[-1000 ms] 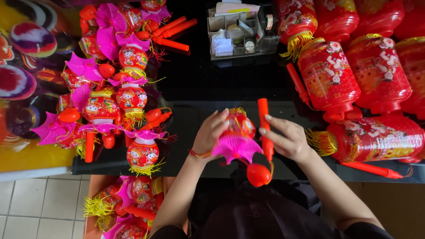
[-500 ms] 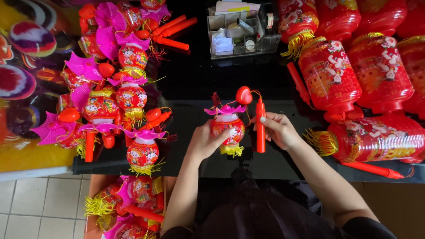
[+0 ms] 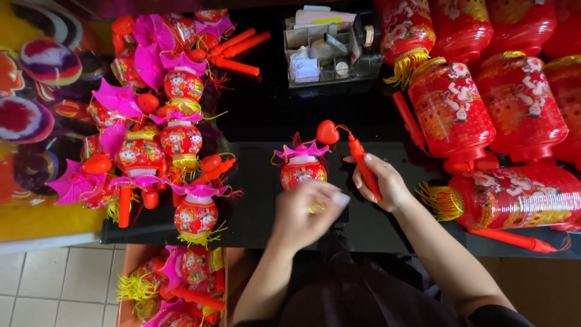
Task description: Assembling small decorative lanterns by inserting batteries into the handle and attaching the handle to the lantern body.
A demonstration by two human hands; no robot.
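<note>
**Small lantern dangling from its handle, tassel end being handled**

Now gripping the red stick handle (image 3: 365, 167) in the right hand (image 3: 380, 183), fingers wrapped around its lower half, upper end pointing toward eleven o'clock. Hanging off that upper end by a thin wire: a red heart bulb (image 3: 327, 131) and, just below it at seven o'clock, the small lantern (image 3: 303, 171) with its pink petal cap, sitting over the black table (image 3: 266, 115). Reaching in under the lantern with the left hand (image 3: 307, 213), blurred, fingers curled toward the yellow tassel; impossible to tell whether pinching the tassel or merely brushing it.

Lying in a heap at nine o'clock from the hands, finished small lanterns (image 3: 181, 139) with pink caps and red handles. Standing at one to three o'clock, large red lanterns (image 3: 460, 115) with gold fringe. Sitting at twelve o'clock, a clear organiser tray (image 3: 327, 48) of small parts. Resting at seven o'clock, below the table edge, a box of more lanterns (image 3: 181, 284).

Possibly going wrong: tugging the tassel too hard and pulling the lantern off its thin wire, or tearing the fringe loose; swinging the lantern sideways and crumpling the petal cap against the handle; tilting the stick and letting the lantern drag on the table.
</note>
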